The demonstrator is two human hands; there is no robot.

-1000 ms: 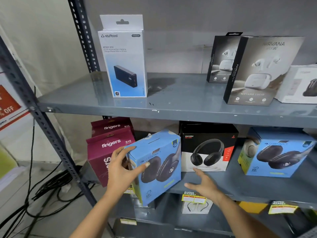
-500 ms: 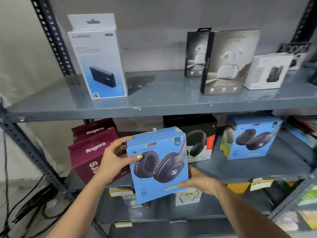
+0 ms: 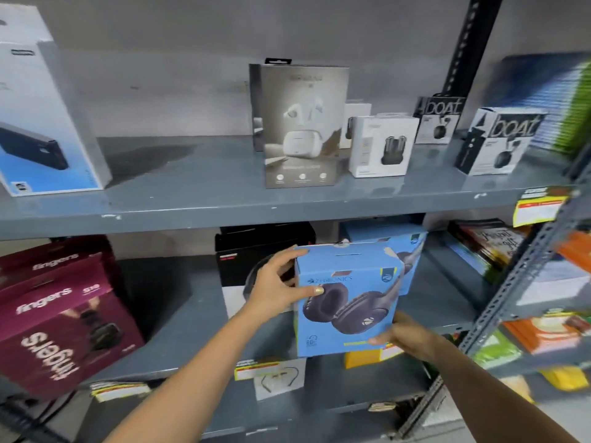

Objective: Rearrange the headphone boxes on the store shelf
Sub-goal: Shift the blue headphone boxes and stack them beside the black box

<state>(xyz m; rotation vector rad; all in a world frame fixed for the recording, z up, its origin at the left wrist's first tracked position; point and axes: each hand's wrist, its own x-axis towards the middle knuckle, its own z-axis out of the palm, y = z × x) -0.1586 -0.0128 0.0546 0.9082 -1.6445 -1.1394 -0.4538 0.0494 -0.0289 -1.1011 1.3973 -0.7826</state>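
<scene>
A blue Zebronics headphone box [image 3: 347, 302] is held upright in front of the middle shelf [image 3: 179, 318]. My left hand [image 3: 278, 286] grips its upper left edge, thumb on the front. My right hand [image 3: 406, 338] holds its lower right corner. Behind it stands a second blue headphone box [image 3: 406, 244], mostly hidden. A black headphone box [image 3: 256, 254] stands to the left, partly covered by my left hand. Two maroon Fingers boxes [image 3: 60, 318] sit at the shelf's left end.
The upper shelf [image 3: 204, 199] carries a power bank box [image 3: 41, 123], a grey earbuds box [image 3: 300, 126], a white earbuds box [image 3: 380, 145] and two Boat boxes [image 3: 499, 139]. A slotted upright [image 3: 515, 279] borders the right, with books and packets beyond. Price tags hang on shelf edges.
The view has swung right. The blue box has moved right along the middle shelf, from beside the maroon boxes to in front of the second blue box. Both hands still hold it.
</scene>
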